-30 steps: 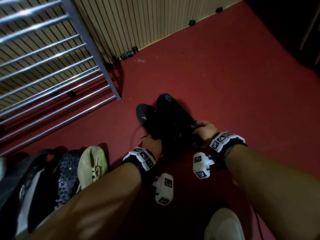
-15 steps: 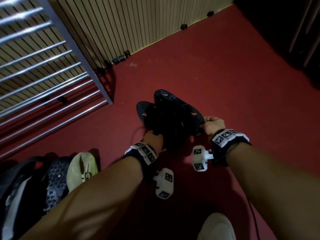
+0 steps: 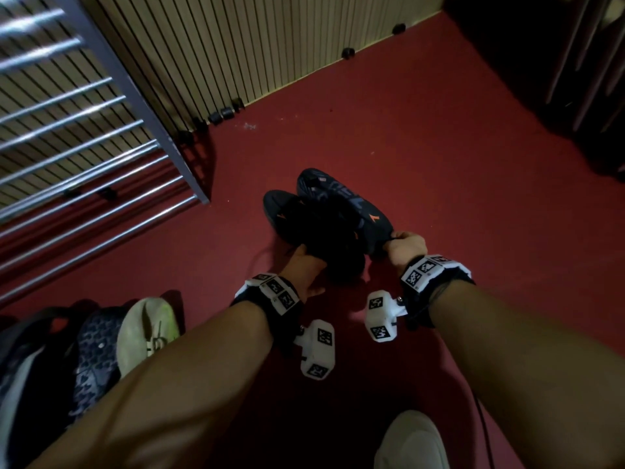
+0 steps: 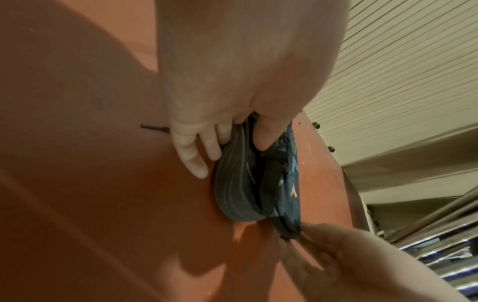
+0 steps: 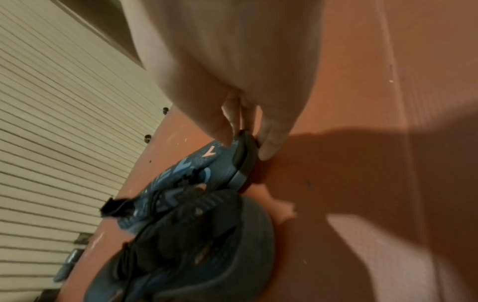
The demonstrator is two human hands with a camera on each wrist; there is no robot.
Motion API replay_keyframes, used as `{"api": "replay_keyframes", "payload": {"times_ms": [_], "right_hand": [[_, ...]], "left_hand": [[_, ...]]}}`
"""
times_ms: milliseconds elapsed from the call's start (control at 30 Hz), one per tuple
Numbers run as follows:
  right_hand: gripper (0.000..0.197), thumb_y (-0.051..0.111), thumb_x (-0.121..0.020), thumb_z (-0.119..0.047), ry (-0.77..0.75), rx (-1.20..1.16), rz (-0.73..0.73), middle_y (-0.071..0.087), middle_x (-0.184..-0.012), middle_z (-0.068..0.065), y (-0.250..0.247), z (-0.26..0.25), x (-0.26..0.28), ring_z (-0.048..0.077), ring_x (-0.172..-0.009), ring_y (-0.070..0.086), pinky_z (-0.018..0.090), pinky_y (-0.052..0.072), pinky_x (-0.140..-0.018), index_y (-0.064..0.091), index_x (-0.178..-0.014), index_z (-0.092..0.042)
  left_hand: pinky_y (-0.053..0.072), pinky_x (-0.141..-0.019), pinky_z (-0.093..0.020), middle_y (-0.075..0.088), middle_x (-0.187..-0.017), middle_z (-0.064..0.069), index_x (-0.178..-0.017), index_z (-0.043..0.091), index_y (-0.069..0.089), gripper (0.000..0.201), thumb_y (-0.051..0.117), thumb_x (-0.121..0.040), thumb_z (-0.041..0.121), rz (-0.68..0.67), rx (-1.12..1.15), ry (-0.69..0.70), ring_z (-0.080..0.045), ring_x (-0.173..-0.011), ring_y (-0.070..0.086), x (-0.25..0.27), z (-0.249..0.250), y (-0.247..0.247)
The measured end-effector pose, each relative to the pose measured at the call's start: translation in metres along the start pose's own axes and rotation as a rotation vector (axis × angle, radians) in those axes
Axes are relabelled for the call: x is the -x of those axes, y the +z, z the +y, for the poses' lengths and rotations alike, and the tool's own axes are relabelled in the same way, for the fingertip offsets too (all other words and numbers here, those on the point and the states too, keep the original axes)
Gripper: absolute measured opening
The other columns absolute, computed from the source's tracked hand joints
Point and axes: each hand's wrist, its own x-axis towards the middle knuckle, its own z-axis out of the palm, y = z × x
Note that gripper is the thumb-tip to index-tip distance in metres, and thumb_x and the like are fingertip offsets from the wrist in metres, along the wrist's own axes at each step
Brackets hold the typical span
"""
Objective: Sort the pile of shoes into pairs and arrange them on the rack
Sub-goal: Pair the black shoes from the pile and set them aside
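**Shoes: matched dark pair held at the heels, not yet on the rack**

Shoes, position: two dark shoes with orange marks sit side by side on the red floor, just right of the rack's (image 3: pixel 189 164) near corner post. Left shoe (image 3: pixel 304 228) and right shoe (image 3: pixel 348 204) touch along their inner sides; toes point away from the person. More shoes (image 3: pixel 101 336) lie well to the left, below the rack's front.

Risks (judged):
- Right-hand grip is a small pinch on the heel edge. If lifted this way the shoe could swing toe-down and slip out.
- A loose lace (image 4: pixel 154 128) trails on the floor by the left hand; it could snag on a rack bar or the other shoe.
- The rack shelves are spaced bars; a shoe set down crooked could tip between them.

Fingers:
- Left hand (image 3: pixel 301 265): thumb tucked inside the left shoe's collar, fingers (image 4: pixel 191 153) spread down the outside of the heel, gripping it.
- Right hand (image 3: pixel 406 245): fingers (image 5: pixel 271 141) nearly closed, pinching the right shoe's heel tab against the thumb.
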Motion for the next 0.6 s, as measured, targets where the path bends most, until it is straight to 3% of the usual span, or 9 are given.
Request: {"api": "replay_keyframes", "payload": {"times_ms": [67, 100, 133, 200, 267, 333, 467, 533, 600], "right_hand": [[0.031, 0.048, -0.093, 0.006, 0.051, -0.005, 0.090, 0.048, -0.031, -0.005, 0.000, -0.004, 0.007, 0.022, -0.066, 0.050, 0.028, 0.038, -0.071, 0.063, -0.072, -0.011], [0.038, 0.045, -0.096, 0.004, 0.052, 0.005, 0.094, 0.028, -0.017, -0.010, 0.001, -0.005, 0.010, 0.019, -0.060, 0.045, 0.029, 0.037, -0.070, 0.055, -0.065, -0.017], [0.041, 0.045, -0.097, -0.001, 0.051, 0.037, 0.033, 0.023, -0.014, -0.011, 0.001, -0.008, 0.016, 0.016, -0.055, 0.041, 0.029, 0.037, -0.069, 0.049, -0.061, -0.022], [0.047, 0.053, -0.092, -0.004, 0.024, 0.082, -0.130, 0.035, -0.022, -0.022, 0.002, -0.006, 0.015, 0.010, -0.049, 0.045, 0.023, 0.042, -0.063, 0.053, -0.053, -0.030], [0.042, 0.059, -0.088, 0.000, 0.003, 0.050, -0.144, 0.044, -0.026, -0.012, -0.003, -0.007, 0.021, 0.014, -0.048, 0.048, 0.024, 0.043, -0.063, 0.059, -0.051, -0.021], [0.014, 0.062, -0.088, -0.013, -0.044, 0.114, -0.191, 0.062, -0.054, 0.000, -0.002, -0.008, 0.035, 0.026, -0.066, 0.056, 0.032, 0.044, -0.071, 0.063, -0.076, -0.006], [0.041, 0.051, -0.094, -0.031, -0.113, 0.340, -0.231, 0.060, -0.122, 0.020, 0.010, -0.016, 0.074, 0.036, -0.112, 0.058, 0.042, 0.048, -0.094, 0.059, -0.121, -0.001], [0.041, 0.048, -0.096, -0.029, -0.181, 0.396, -0.272, 0.059, -0.129, 0.018, 0.017, -0.025, 0.098, 0.035, -0.119, 0.055, 0.040, 0.047, -0.099, 0.059, -0.125, -0.002], [0.039, 0.051, -0.093, -0.030, -0.261, 0.459, -0.366, 0.065, -0.118, 0.016, 0.023, -0.035, 0.133, 0.034, -0.109, 0.060, 0.036, 0.047, -0.090, 0.065, -0.115, -0.002]], "left_hand": [[0.043, -0.088, -0.044, 0.052, -0.134, 0.000, -0.142, 0.032, 0.038, 0.062, 0.046, -0.089, 0.001, -0.019, -0.026, 0.000, -0.020, -0.113, 0.049, 0.001, 0.002, 0.001], [0.043, -0.087, -0.044, 0.051, -0.137, -0.001, -0.142, 0.033, 0.036, 0.062, 0.046, -0.089, 0.002, -0.017, -0.025, 0.003, -0.020, -0.115, 0.048, 0.002, 0.002, 0.002], [0.043, -0.086, -0.043, 0.050, -0.138, -0.001, -0.143, 0.032, 0.036, 0.063, 0.046, -0.089, 0.002, -0.016, -0.027, 0.006, -0.020, -0.116, 0.048, 0.004, 0.003, 0.003], [0.042, -0.086, -0.043, 0.048, -0.141, -0.001, -0.145, 0.032, 0.035, 0.064, 0.046, -0.090, 0.002, -0.010, -0.032, 0.013, -0.020, -0.117, 0.046, 0.011, 0.004, 0.004], [0.041, -0.088, -0.043, 0.046, -0.139, 0.000, -0.145, 0.030, 0.034, 0.063, 0.046, -0.091, 0.001, 0.000, -0.045, 0.030, -0.020, -0.117, 0.045, 0.022, 0.006, 0.002], [0.042, -0.089, -0.045, 0.051, -0.130, -0.002, -0.143, 0.024, 0.038, 0.059, 0.048, -0.089, 0.001, 0.012, -0.082, 0.077, -0.022, -0.114, 0.048, 0.033, 0.007, -0.003], [0.050, -0.062, -0.040, 0.063, -0.083, -0.009, -0.115, 0.007, 0.059, 0.041, 0.062, -0.076, 0.014, 0.111, -0.247, 0.184, -0.027, -0.071, 0.059, 0.052, -0.002, -0.025], [0.048, -0.071, -0.036, 0.062, -0.087, -0.008, -0.105, 0.015, 0.058, 0.016, 0.059, -0.089, 0.015, 0.205, -0.315, 0.191, -0.028, -0.081, 0.061, 0.076, -0.001, -0.036], [0.046, -0.093, -0.035, 0.060, -0.116, -0.010, -0.130, 0.013, 0.049, 0.037, 0.057, -0.095, 0.017, 0.262, -0.352, 0.199, -0.031, -0.110, 0.059, 0.097, -0.004, -0.054]]}}
